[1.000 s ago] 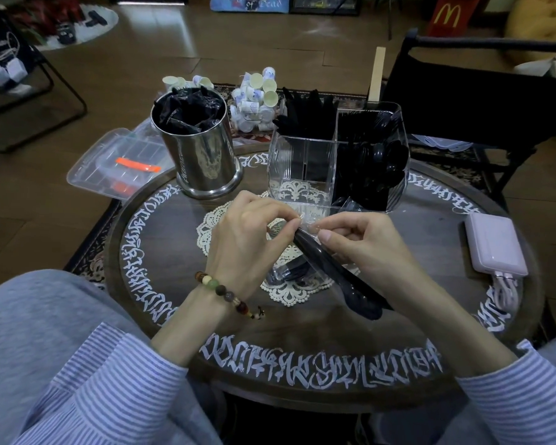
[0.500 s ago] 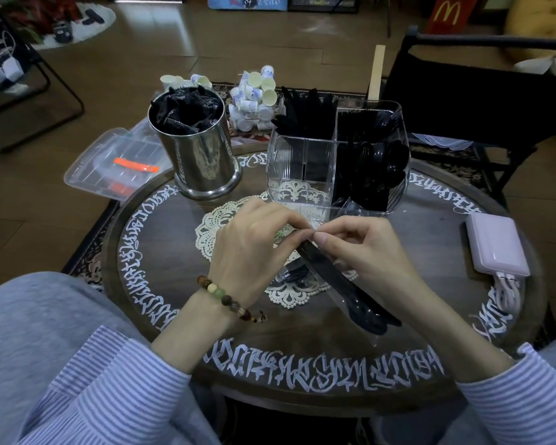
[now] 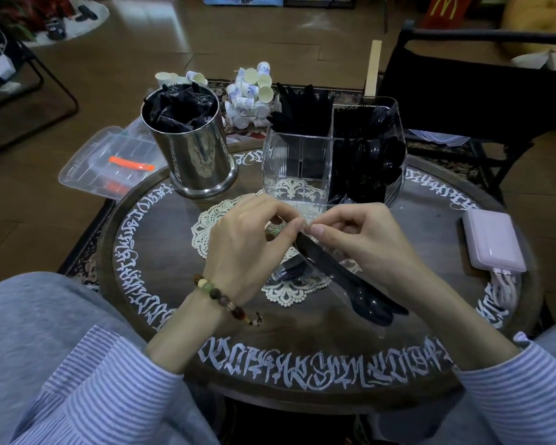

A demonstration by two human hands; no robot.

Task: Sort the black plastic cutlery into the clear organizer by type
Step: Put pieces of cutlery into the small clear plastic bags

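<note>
A clear-wrapped packet of black plastic cutlery (image 3: 344, 284) slants over the table, its top end pinched between my left hand (image 3: 254, 242) and my right hand (image 3: 363, 239), fingertips almost touching. A spoon bowl shows at the packet's lower end. More black cutlery (image 3: 289, 271) lies on the doily under my hands. The clear organizer (image 3: 302, 168) stands just beyond: black forks fill its back left compartment, black spoons (image 3: 376, 159) its right side, and the front left compartment looks empty.
A steel canister (image 3: 196, 149) with wrapped black packets stands at the back left of the round table (image 3: 161, 252). A pink power bank (image 3: 491, 242) with a cable lies at the right. A clear lidded box (image 3: 106, 165), small cups and a black chair (image 3: 482, 88) surround the table.
Both hands have stayed at the packet's top end, the fingertips drawing closer together there. The packet's lower end has slid slightly toward me.
</note>
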